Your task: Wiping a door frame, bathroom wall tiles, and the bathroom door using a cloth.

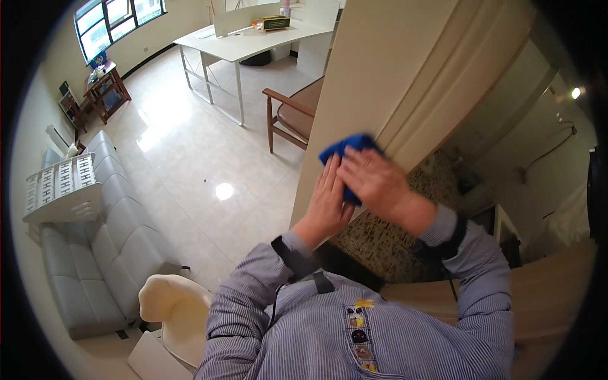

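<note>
Both arms are raised in front of the chest, striped sleeves bent at the elbows. The right hand (373, 180) lies flat, palm down, pressing a blue cloth (348, 149) against the outer edge of a pale door frame (380, 82). The left hand (329, 196) sits just beside it, fingers straight and pointing up, flat on the frame and touching the cloth's lower edge. The hands are together, thumbs nearly meeting. The cloth peeks out above the fingertips, high on the frame's corner.
</note>
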### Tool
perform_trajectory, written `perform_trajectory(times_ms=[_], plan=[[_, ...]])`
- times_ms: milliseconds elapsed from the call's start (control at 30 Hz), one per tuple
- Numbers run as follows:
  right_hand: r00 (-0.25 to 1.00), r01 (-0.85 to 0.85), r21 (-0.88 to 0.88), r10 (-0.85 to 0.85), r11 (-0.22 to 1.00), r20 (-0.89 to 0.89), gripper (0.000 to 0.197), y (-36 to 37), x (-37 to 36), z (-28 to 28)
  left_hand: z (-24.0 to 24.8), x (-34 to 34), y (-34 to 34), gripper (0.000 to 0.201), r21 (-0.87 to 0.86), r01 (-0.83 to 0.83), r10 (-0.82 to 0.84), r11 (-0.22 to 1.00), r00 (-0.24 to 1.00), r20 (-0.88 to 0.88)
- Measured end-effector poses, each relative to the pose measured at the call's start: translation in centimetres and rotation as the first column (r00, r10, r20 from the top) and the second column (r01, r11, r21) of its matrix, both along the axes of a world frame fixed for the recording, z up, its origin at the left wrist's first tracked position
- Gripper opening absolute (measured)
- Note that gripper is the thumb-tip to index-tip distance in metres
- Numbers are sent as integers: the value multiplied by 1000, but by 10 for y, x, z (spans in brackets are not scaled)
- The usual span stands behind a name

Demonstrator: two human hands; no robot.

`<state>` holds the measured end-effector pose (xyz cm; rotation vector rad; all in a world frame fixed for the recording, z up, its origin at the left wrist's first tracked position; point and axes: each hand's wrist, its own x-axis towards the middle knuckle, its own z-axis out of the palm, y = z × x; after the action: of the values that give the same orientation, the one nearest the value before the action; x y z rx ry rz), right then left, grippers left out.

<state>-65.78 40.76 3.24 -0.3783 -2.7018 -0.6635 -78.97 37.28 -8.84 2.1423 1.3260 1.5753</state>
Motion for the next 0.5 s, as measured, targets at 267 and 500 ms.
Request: perform_trajectory(times_ms=[267, 500], plan=[[985, 133, 466, -65, 875, -159, 31, 19, -24, 142, 169, -33, 56, 67, 416, -174, 225, 892, 971, -76], [999, 50, 293, -43, 955, -29, 37, 26, -28, 56, 76, -38, 57, 66, 309, -293, 337, 905, 936, -100]])
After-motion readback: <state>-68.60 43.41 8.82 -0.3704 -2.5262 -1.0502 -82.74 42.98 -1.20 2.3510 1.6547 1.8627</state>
